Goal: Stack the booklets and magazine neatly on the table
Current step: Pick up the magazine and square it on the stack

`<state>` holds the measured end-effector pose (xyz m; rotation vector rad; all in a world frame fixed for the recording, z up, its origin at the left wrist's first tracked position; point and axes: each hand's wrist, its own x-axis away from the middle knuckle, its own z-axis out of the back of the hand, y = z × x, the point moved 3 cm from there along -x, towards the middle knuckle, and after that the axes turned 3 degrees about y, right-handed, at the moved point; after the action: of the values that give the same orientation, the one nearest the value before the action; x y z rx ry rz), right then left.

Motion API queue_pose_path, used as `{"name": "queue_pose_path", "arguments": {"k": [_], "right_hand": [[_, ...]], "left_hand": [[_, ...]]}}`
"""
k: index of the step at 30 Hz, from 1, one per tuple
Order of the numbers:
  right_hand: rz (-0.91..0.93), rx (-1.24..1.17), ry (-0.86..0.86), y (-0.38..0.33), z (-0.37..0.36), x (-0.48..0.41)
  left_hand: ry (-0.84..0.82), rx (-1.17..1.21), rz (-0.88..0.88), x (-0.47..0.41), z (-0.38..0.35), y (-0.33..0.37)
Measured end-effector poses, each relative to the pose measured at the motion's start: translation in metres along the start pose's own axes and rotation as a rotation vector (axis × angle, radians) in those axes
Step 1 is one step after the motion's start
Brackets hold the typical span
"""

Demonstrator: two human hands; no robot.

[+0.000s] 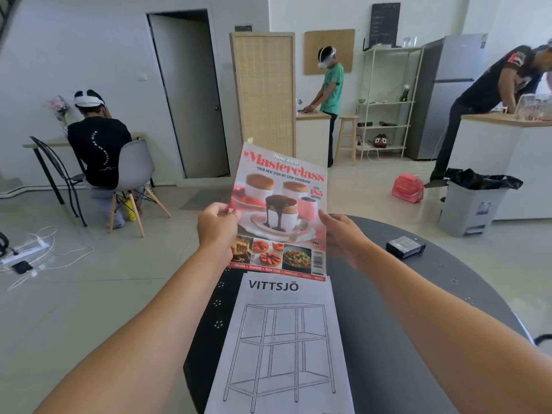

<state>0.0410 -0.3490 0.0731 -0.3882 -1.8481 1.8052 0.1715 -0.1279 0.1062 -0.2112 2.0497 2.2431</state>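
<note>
I hold a red-and-pink cookbook magazine (280, 204) upright above the far side of a round dark table (397, 294). My left hand (216, 225) grips its left edge with the thumb on the cover. My right hand (343, 237) touches its right edge with the fingers spread; whether it grips is unclear. A white booklet (283, 348) titled VITTSJÖ, with a line drawing of a shelf, lies flat on the table just below the magazine, its bottom edge reaching my side of the table.
A small black box (405, 246) lies on the table at the right. A grey bin (469, 204) with a black bag stands beyond the table, near a pink bag (407, 188) on the floor. Three people work at desks and counters further back. Cables (38, 249) lie on the floor at the left.
</note>
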Motion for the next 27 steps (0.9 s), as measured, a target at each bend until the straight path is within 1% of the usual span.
{"name": "queue_pose_path", "arguments": {"k": [1,4,7,9,14,20,27], "right_hand": [[-0.002,-0.048,-0.015,-0.003,-0.001,0.006],[0.033,-0.026,0.041,-0.009,0.000,0.023],[0.020,0.113,0.129,-0.007,0.004,0.039],[-0.004,0.200,0.144,-0.001,0.004,0.052],[-0.074,0.307,0.127,0.022,0.002,0.082],[-0.127,0.395,0.111,0.039,0.001,0.112],[-0.179,0.460,0.066,0.059,-0.008,0.129]], "left_hand": [[-0.016,0.030,0.052,0.005,0.003,-0.003],[-0.085,0.064,0.164,0.024,0.015,-0.010],[-0.173,0.005,0.243,0.043,0.027,-0.016],[-0.216,-0.068,0.270,0.055,0.035,-0.021],[-0.287,-0.220,0.281,0.086,0.055,-0.043],[-0.357,-0.280,0.331,0.110,0.076,-0.057],[-0.362,-0.374,0.334,0.121,0.093,-0.064]]}}
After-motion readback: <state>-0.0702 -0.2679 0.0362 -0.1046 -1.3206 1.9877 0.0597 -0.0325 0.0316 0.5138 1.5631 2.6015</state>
